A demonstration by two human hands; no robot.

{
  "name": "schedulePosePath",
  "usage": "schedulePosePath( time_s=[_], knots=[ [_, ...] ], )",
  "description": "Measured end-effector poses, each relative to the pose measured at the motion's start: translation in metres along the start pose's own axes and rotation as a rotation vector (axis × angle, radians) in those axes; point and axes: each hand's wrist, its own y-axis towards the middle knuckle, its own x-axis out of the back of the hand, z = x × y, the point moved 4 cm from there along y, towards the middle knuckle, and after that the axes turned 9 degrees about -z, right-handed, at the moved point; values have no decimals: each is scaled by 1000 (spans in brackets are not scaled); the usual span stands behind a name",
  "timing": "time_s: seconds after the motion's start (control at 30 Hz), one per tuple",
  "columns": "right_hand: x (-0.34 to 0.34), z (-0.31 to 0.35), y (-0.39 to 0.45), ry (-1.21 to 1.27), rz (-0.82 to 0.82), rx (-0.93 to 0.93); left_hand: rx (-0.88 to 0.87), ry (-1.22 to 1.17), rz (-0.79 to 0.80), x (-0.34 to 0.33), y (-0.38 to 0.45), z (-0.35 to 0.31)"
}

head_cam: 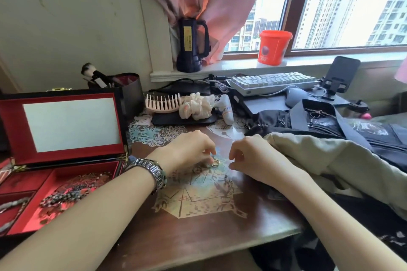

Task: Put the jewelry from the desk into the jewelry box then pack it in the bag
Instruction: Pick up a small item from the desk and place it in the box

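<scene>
Here the step in hand looks like gathering the last small pieces from the desk [198,237]. At the centre of the frame the left hand [189,149] curls its fingertips down onto a gold ring [215,162] and seems to pinch it against the patterned surface, though the contact is partly hidden by the fingers. A small dark item lies just left of the ring; it is too blurred to name. The right hand [248,156] hovers just right of the ring, fingers loosely curled, holding nothing that shows.

The jewelry box [66,160] stands open at the left of the frame, beaded pieces already in its red tray. The black bag [330,123] lies at the right, beyond the right forearm.

The next move likely calls for lifting the ring cleanly and carrying it leftward over the wrist-side edge of the box, taking care the small ring does not slip.
</scene>
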Motion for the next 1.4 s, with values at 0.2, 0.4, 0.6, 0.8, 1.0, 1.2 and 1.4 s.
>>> schedulePosePath(
  time_s=[0.2, 0.4, 0.6, 0.8, 1.0, 1.2, 1.4],
  knots=[
    [0, 0, 0, 2, -10, 21, -9, -46, -43, -3, 0, 2],
    [0, 1, 0, 4, -6, 30, 12, -129, -60, -4, 1, 4],
    [-2, 3, -1, 39, -10, 22, 105, -403, 1, 6, -6, -2],
    [-2, 8, -2, 181, -11, 0, 152, -575, -92, 23, -24, -3],
    [2, 16, 0, 336, -6, -55, 146, -531, -200, 44, -48, 1],
    [8, 41, 6, 502, -41, -61, 153, -513, -326, 60, -77, 11],
    [5, 72, 8, 567, -16, 32, 137, -521, -407, 73, -102, 16]
  ],
)
